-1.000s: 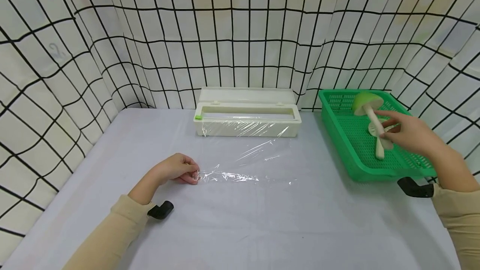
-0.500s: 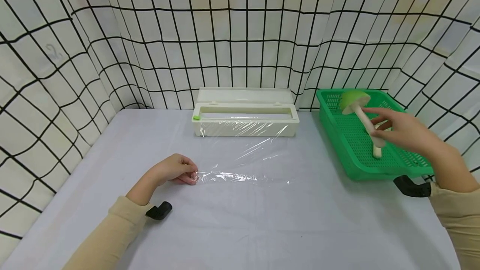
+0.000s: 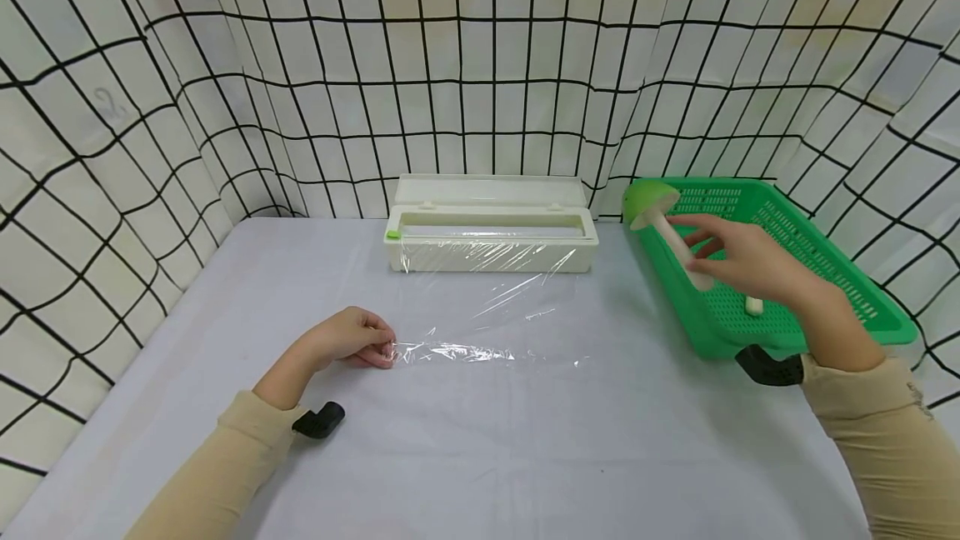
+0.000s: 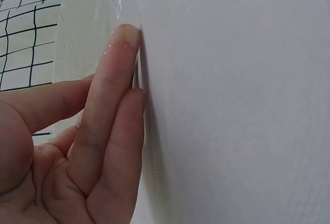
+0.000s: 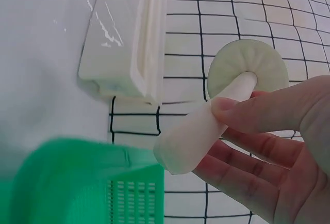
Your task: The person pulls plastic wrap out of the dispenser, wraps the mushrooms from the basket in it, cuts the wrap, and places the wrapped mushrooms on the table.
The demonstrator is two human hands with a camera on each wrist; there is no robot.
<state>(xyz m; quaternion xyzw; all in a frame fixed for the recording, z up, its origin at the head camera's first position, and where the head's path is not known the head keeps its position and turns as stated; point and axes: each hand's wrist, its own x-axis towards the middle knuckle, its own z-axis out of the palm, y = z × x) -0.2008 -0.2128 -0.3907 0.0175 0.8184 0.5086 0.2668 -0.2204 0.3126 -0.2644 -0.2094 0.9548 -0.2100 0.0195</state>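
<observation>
The right hand (image 3: 742, 261) pinches a tilted, green-capped, white-stemmed mushroom (image 3: 671, 242); the left hand (image 3: 348, 338) pinches glossy, transparent cling film (image 3: 465, 352).

Even, bright light is filling the head view; the clear plastic film (image 3: 459, 352) is glinting, and the beige cloth right sleeve (image 3: 873, 440) is softly shadowing the white cloth-covered table (image 3: 555, 448). The left wrist view is appearing dimmer; in the right wrist view, the green perforated plastic basket (image 5: 77, 154) is blurring.
</observation>
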